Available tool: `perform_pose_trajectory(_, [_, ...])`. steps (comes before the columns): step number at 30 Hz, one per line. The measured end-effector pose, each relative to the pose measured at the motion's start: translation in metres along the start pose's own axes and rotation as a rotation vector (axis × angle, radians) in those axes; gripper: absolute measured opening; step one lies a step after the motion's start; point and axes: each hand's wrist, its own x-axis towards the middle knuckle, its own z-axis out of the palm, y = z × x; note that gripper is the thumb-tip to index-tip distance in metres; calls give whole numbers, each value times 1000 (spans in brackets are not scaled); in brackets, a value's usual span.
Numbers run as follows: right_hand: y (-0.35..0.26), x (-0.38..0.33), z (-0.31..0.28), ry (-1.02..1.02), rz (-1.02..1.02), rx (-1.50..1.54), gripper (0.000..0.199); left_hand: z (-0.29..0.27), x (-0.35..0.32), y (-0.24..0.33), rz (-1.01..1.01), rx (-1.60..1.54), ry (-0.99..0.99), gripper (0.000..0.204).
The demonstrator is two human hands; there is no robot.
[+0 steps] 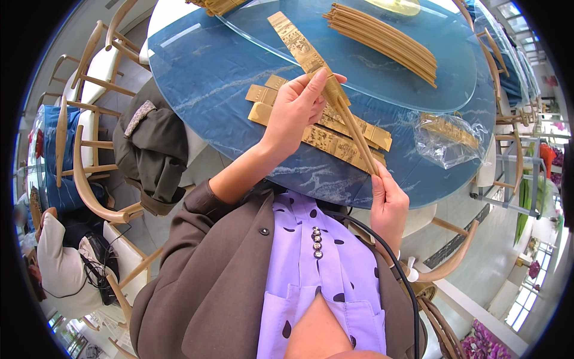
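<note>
My left hand is closed around a long gold printed paper sleeve, its thumb pressing on top. A pair of light wooden chopsticks runs from the sleeve's lower end toward me. My right hand pinches the near ends of these chopsticks between thumb and fingers. Whether the chopsticks' far ends are inside the sleeve is hidden by my left hand. Below the held pair, several similar gold sleeves lie in a loose pile on the table, partly covered by my left hand and wrist.
The round table has a blue marbled cover and a glass turntable. A bundle of loose chopsticks lies on the turntable. At the right, a clear plastic bag holds gold sleeves. Wooden chairs stand around, one with a dark jacket.
</note>
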Motion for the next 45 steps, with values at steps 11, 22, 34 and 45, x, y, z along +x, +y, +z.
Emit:
perform_pose_trajectory(11, [2, 0, -6, 2, 59, 28, 28, 6, -18, -30, 151, 300, 54, 23])
perform_pose_trajectory(22, [-10, 6, 0, -37, 73, 44, 28, 15, -38, -53, 304, 454, 63, 19])
perform_pose_trajectory(34, [-7, 5, 7, -74, -11, 74, 30, -2, -8, -16, 207, 258, 64, 39])
perform_pose_trajectory(45, [11, -12, 6, 71, -26, 157, 25, 12, -8, -10, 317, 308, 123, 47])
